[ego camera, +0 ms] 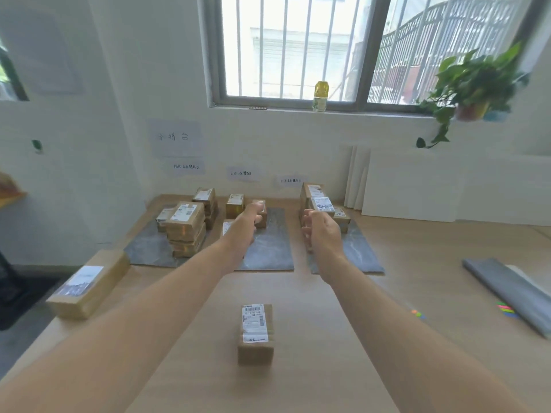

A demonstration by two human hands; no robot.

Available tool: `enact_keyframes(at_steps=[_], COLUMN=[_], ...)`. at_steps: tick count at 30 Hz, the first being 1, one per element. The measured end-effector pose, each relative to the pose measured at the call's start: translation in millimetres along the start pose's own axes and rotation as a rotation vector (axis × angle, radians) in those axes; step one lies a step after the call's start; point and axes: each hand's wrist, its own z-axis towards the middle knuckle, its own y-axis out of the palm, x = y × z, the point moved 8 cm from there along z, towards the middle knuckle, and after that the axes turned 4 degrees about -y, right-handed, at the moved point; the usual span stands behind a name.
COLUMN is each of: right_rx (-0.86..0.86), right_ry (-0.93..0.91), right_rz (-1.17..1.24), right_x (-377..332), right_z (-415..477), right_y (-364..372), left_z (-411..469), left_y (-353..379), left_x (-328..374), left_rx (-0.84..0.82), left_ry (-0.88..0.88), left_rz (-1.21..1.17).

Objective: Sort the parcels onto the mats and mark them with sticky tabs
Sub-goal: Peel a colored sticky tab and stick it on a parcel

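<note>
Standing at a pale wood-grain desk [313, 293] set against a white wall [119, 129], under a barred window [286, 49] with a yellow-capped bottle [320, 96] on the sill and a trailing plant [474, 81] at the right. Seeing handwritten paper notes [187, 166] stuck on the wall and white boards [411, 186] leaning against it.

Looking over three flat grey mats with marble veining, lying side by side at the back: left mat [146, 247], middle mat [269, 248], right mat [357, 253], with strips of wood between them. Finding brown, tape-glossy cardboard parcels with white labels on each: a tall stack [186, 231] on the left mat, middle boxes [235, 205] and right boxes [320, 201] at the rear of theirs.

Stretching the left hand [247, 222] over the middle mat, fingers released and pointing forward, tips at a small box; not able to tell contact. Holding the right hand [320, 231] over the gap between the middle and right mats, fingers loosely curled, grasping nothing.

Finding one small parcel [255, 332] alone on the near desk between the forearms, label up, open wood all around it. Noting a big parcel [89, 284] at the left edge, and bright tabs [507, 311] beside a grey sheet [512, 293] at the right.
</note>
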Motion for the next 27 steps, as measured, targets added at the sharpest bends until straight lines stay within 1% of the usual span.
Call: enact_keyframes(at_steps=[2, 7, 14, 20, 27], right_rx=[0.012, 0.058, 0.158, 0.197, 0.207], right_ry=[-0.013, 0.006, 0.084, 0.163, 0.268], right_rz=[0.003, -0.025, -0.012, 0.013, 0.048], right_x=[2.0, 17.8, 64.3, 114.9, 182.6], right_z=[0.2, 4.8, 20.3, 51.2, 116.1], right_y=[5.2, -0.9, -58.5, -136.1, -265.5], left_z=[7.2, 31.4, 62.9, 101.2, 159.8], left_y=[-0.9, 5.9, 59.5, 150.9, 294.6], left_x=[0.4, -8.8, -39.9, -74.4, -118.9], left_rx=[-0.024, -0.062, -0.137, -0.18, -0.187], left_ry=[0.014, -0.024, -0.084, -0.174, -0.285], left_rz=[0.014, -0.013, 0.035, 0.084, 0.127])
